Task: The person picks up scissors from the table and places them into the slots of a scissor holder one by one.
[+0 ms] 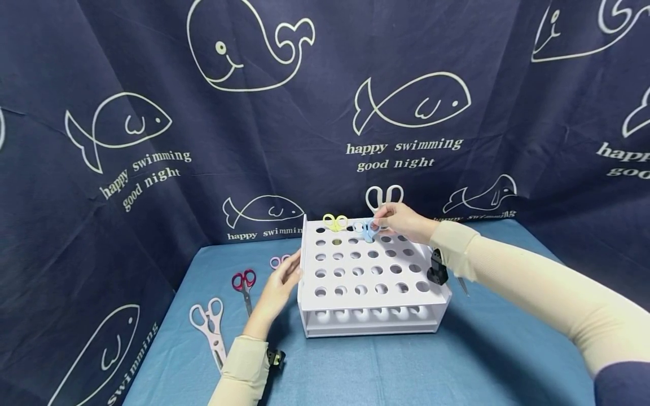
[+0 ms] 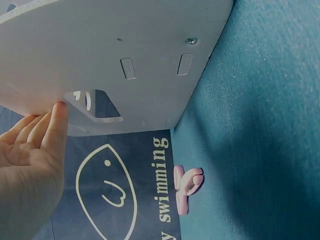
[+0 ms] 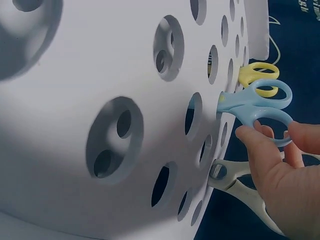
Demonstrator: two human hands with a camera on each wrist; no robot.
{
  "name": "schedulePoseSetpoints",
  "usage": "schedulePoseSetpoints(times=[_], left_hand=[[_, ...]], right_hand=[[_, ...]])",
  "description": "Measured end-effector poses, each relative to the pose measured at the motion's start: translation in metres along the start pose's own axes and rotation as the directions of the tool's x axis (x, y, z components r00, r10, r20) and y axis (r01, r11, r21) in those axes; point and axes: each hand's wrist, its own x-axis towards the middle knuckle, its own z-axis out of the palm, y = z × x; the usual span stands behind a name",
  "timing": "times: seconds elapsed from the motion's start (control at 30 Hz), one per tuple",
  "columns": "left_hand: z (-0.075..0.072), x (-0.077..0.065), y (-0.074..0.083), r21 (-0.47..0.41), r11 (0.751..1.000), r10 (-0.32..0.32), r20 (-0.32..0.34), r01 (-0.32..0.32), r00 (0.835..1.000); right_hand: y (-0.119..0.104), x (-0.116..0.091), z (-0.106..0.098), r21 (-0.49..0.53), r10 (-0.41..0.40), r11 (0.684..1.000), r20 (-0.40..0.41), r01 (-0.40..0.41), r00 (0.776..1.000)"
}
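Light-blue scissors [image 3: 240,104] stand blade-down at a hole near the back of the white rack [image 1: 365,299]. My right hand [image 1: 406,223] pinches one of their handle loops between thumb and fingers. Yellow scissors [image 1: 335,222] stand in the back row to the left, and large white scissors [image 1: 374,198] stand upright behind my right hand. My left hand [image 1: 278,287] rests its fingers against the rack's left side panel [image 2: 150,30], beside a cut-out, fingers fairly straight. The blue blades are hidden below the rack's top.
On the blue cloth left of the rack lie pink-white scissors [image 1: 208,324], red-handled scissors [image 1: 245,282] and small pink scissors [image 2: 187,187]. A pointed metal tip [image 1: 463,286] shows right of the rack, partly hidden by the right arm. A dark printed curtain [image 1: 284,141] hangs behind.
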Motion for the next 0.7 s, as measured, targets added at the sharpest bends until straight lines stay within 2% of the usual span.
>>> schedulePoseSetpoints(times=[0.43,0.7], left_hand=[[0.0002,-0.001,0.0009,0.017,1.0,-0.009,-0.005,0.009,1.0],[0.0006,-0.0011,0.001,0.008,1.0,-0.009,-0.004,0.009,1.0]], right_hand=[[-0.0006,-0.0022,-0.0006,0.005,0.001,1.0,0.021,-0.001,1.0],[-0.0025,-0.0025,-0.0039,-0.109,-0.012,0.994,0.0,0.012,1.0]])
